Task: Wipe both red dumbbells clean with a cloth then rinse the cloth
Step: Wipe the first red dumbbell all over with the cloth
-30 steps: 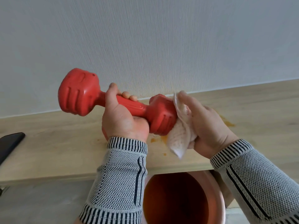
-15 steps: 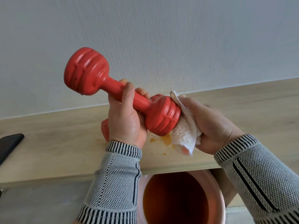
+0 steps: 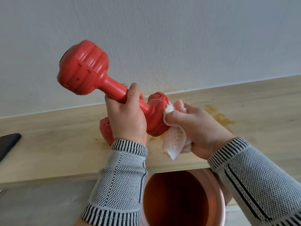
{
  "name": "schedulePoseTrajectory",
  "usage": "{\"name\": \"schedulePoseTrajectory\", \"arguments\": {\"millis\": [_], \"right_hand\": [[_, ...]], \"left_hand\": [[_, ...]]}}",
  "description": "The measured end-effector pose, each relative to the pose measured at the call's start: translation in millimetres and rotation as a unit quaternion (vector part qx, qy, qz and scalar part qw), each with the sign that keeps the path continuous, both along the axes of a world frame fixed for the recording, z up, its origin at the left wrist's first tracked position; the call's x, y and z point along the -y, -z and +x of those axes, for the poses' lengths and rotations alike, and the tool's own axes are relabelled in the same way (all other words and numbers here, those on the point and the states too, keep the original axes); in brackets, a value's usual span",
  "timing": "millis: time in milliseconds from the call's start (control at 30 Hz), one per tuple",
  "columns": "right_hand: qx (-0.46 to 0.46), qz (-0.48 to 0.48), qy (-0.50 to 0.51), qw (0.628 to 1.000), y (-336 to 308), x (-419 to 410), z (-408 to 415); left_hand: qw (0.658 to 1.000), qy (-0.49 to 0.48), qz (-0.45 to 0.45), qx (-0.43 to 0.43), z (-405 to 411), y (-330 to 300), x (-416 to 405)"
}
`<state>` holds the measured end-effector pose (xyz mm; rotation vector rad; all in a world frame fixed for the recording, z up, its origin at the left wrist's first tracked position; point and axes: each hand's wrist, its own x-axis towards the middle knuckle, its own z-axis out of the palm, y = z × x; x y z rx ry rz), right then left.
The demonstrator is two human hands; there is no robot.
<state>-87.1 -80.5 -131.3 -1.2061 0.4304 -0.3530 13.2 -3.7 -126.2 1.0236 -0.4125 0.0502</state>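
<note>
Left hand (image 3: 127,118) wraps the handle of a red dumbbell (image 3: 104,85), held tilted above the bench (image 3: 48,152) — big head in the upper left of the frame, lower head at centre. Right hand (image 3: 195,128) grips a bunched white cloth (image 3: 174,142) and presses it to the right side of the lower head; loose cloth hangs below the fingers. Second red dumbbell (image 3: 105,131) lies on the bench behind the left wrist, mostly hidden; one end shows left of the wrist. Orange stains (image 3: 218,116) on the bench right of centre. Pink bucket (image 3: 219,198) with brownish-orange water sits below the bench edge, bottom centre. Dark phone (image 3: 8,144) at the left edge — partly cut off.
</note>
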Motion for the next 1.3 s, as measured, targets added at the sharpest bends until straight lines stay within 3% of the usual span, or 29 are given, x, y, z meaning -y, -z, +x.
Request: {"name": "schedulePoseTrajectory", "arguments": {"millis": [167,300,400,633,767,900,1033,1167,1300], "right_hand": [[-0.011,-0.032,0.053,0.998,-1,0,2],[-0.024,0.019,0.037,0.999,-3,6,-1],[-0.003,-0.008,0.011,1.0,1,6,-1],[0.039,-0.066,0.019,0.997,6,4,1],[0.016,-0.036,0.053,0.998,7,9,3],[0.016,0.02,0.022,0.999,6,14,0],[0.03,-0.021,-0.039,0.999,7,10,-1],[0.03,-0.07,0.006,0.997,7,6,2],[0.021,-0.022,0.051,0.998,8,10,4]], "left_hand": [[0.994,0.056,-0.049,-0.079,0,-3,-2],[0.996,0.056,-0.036,-0.055,-5,-3,1],[0.998,0.037,-0.027,-0.047,-5,-5,3],[0.981,0.07,-0.086,-0.162,5,-7,-2],[0.986,0.075,-0.065,-0.131,-1,-5,0],[0.988,0.088,-0.062,-0.111,-3,-7,1],[0.986,0.061,-0.063,-0.144,1,-6,0],[0.976,0.075,-0.081,-0.186,5,-5,-1],[0.98,0.083,-0.074,-0.166,1,-4,2]]}}
